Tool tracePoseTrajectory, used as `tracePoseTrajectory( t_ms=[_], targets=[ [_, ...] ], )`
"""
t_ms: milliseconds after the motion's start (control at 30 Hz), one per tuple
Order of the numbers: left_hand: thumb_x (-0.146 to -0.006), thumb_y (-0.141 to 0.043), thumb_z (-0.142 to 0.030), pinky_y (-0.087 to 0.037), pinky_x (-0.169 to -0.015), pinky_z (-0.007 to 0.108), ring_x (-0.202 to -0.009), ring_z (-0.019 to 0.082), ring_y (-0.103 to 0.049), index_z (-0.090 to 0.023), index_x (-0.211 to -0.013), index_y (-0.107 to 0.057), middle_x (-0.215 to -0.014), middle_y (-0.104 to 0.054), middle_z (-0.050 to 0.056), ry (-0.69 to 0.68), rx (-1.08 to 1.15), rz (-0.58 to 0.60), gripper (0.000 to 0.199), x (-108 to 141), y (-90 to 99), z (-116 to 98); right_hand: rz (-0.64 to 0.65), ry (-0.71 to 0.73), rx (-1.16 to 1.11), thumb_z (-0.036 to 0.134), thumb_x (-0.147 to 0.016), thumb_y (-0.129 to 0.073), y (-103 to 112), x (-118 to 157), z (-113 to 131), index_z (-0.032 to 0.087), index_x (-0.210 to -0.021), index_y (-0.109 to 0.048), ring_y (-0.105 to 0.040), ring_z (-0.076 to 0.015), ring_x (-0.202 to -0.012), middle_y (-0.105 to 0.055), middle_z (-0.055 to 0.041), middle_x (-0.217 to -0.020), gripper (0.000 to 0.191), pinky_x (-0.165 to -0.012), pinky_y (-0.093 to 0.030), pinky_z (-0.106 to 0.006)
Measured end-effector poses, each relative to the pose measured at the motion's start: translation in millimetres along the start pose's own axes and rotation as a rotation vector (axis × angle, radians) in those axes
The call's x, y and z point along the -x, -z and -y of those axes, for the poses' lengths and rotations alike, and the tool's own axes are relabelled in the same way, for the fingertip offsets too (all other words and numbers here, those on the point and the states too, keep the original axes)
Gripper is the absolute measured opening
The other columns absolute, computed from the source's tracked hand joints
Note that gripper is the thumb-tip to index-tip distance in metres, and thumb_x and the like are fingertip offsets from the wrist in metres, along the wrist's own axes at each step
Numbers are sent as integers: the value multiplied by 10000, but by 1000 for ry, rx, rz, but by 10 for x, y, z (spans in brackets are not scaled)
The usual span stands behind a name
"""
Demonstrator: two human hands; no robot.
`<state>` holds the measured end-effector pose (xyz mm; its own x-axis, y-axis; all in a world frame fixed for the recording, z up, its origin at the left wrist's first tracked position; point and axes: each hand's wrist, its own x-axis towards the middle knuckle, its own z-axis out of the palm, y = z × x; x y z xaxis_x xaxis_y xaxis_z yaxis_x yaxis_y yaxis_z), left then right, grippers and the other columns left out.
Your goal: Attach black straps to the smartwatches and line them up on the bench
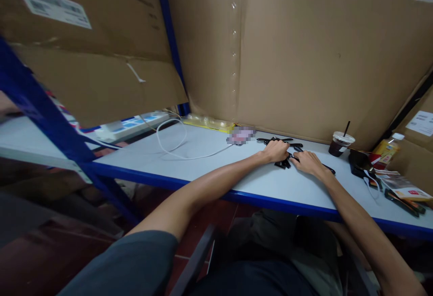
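My left hand [277,151] rests among several slim black pieces on the white tabletop, its fingers curled down. What it grips is hidden beneath the fingers. Close on its right, my right hand [308,161] is closed on a long black piece [329,169], whose rounded end sticks out past the palm. Dark and shiny bits show between the two hands. Just behind them lie more black slender pieces [297,145], and a short black piece [283,164] lies in front of my left hand. Their exact kind is too small to make out.
A phone-like blurred item [241,135] sits at the back with a white cable [203,157]. Rightward stand an iced drink cup [340,143], a bottle [389,149], a black tray [359,163] and packets [404,185]. Cardboard [304,61] walls the back; a blue rail [250,198] edges the table.
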<state>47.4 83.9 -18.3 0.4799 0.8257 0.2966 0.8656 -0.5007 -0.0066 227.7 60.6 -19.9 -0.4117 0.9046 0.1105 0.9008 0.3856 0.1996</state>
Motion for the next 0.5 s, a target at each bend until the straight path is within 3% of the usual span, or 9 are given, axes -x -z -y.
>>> tracePoseTrajectory(
  t_ms=[67,200,500],
  targets=[
    [-902,-541,-221,-517,-801,337,-962,273,-723,-187,-1149,-681,-1043,-756,129,-77,11,-21,287,10,14,28,4,1,0,478,-1020,-390,-13,-5,-4,194,-1087,-737,-697,-269,-909,-756,-156,-1027,453,-760,-412,-328],
    [-888,-519,-190,-490,-748,310,-899,253,-716,-214,-1020,-686,-977,-759,92,-266,12,10,214,24,26,117,-13,7,-11,467,-1022,-389,-39,-7,-29,204,-1075,-737,-701,-263,-891,-760,-147,-1015,439,-752,-411,-323],
    [-973,-515,-358,-475,-767,326,-877,273,-712,-181,-931,-696,-952,-749,137,-230,11,2,257,7,-5,224,-38,-3,-30,508,-1019,-392,-30,4,-56,201,-1002,-772,-703,-265,-875,-765,-154,-983,489,-747,-416,-329]
  ],
)
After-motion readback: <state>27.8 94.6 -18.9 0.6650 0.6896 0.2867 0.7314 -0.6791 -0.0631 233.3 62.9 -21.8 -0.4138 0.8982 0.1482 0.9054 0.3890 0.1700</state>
